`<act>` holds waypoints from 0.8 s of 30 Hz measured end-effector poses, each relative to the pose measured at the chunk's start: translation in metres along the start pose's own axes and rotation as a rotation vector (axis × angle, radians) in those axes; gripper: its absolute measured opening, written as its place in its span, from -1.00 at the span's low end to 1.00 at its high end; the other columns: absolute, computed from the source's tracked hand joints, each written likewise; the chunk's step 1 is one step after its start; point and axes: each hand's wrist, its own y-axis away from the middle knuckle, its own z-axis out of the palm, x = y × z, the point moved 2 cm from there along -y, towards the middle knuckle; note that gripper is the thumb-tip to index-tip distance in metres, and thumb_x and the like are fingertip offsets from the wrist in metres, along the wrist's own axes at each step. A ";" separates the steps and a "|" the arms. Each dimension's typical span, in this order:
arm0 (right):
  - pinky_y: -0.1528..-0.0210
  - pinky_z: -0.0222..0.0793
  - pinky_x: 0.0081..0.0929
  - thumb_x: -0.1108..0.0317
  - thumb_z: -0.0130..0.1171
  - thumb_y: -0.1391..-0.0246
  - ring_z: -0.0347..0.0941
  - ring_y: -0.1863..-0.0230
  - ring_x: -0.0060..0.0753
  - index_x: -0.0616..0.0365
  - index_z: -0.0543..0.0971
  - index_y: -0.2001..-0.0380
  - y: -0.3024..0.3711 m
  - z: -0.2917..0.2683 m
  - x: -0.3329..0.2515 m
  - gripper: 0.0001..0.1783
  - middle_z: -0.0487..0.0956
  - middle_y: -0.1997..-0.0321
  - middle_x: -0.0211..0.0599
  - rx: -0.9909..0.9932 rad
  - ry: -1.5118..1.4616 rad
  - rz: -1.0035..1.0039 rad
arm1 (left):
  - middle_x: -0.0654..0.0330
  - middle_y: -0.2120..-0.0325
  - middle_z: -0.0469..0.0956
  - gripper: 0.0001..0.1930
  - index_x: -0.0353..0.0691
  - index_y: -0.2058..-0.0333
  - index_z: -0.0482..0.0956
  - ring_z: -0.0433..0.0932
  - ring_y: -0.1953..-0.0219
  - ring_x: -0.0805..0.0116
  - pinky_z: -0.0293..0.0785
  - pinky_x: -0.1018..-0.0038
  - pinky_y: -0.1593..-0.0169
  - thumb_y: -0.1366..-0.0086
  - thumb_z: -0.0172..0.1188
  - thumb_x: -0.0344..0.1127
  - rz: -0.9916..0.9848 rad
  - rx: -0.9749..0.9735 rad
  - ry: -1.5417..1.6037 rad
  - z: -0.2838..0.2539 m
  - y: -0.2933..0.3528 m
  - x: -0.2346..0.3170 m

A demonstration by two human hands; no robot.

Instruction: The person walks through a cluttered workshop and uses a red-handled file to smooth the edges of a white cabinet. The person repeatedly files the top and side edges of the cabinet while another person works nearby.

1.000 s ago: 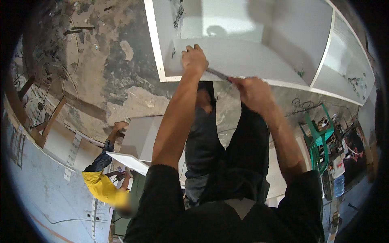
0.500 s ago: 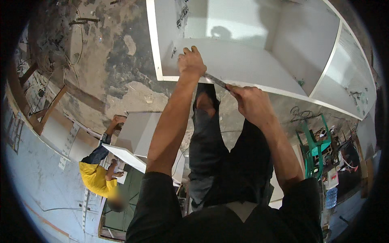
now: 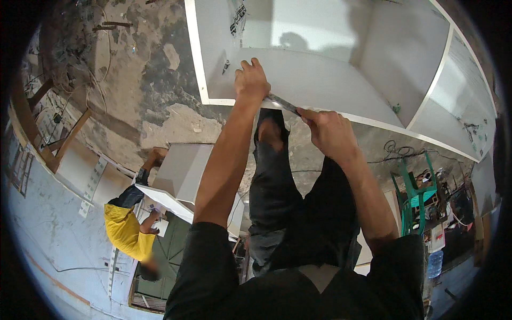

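Observation:
A flat metal bar, by its look a file (image 3: 282, 103), lies slantwise over the near white edge of a large white cabinet (image 3: 314, 80). My right hand (image 3: 332, 134) grips its near right end, with the thumb and fingers closed round it. At the far left end, my left hand (image 3: 252, 81) is closed over the bar, its fingers bent above the cabinet's inside. My left palm hides that end of it. The edge under the bar is partly covered by my hands.
At left, a person in a yellow top (image 3: 128, 229) works beside a smaller white cabinet (image 3: 184, 168). A green plastic chair (image 3: 416, 186) stands at right near a blue water bottle (image 3: 435, 264). Cables (image 3: 397, 152) lie on the worn floor below the large cabinet.
The bar and my right hand have shifted very slightly left along the edge. My left hand keeps nearly the same place. At left, the other person's arm has moved a little.

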 end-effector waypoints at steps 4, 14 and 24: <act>0.30 0.51 -0.04 0.38 0.11 -0.14 0.60 0.34 0.05 -0.08 0.63 0.01 -0.025 0.005 0.013 -0.66 0.65 0.38 -0.04 -0.057 0.081 0.018 | -0.09 -0.07 0.34 -0.26 -0.33 -0.19 0.25 0.46 -0.08 -0.09 0.53 0.26 -0.10 -0.06 0.37 -0.29 -0.017 0.021 0.025 0.010 -0.024 0.000; 0.31 0.50 -0.04 0.38 0.11 -0.13 0.59 0.35 0.04 -0.09 0.64 0.04 -0.002 0.002 0.016 -0.67 0.63 0.42 -0.07 -0.011 0.008 0.001 | -0.11 -0.02 0.38 -0.21 -0.36 -0.17 0.25 0.52 0.04 -0.03 0.55 0.26 -0.02 0.00 0.42 -0.24 0.066 0.058 -0.004 0.007 -0.012 -0.005; 0.31 0.52 -0.06 0.34 0.10 -0.16 0.60 0.35 0.01 -0.11 0.61 -0.01 0.005 -0.008 0.005 -0.66 0.64 0.43 -0.08 -0.075 0.056 0.049 | -0.10 -0.01 0.37 -0.26 -0.36 -0.16 0.25 0.48 -0.03 -0.07 0.57 0.27 -0.03 -0.04 0.38 -0.24 0.032 0.038 0.003 0.003 -0.005 -0.002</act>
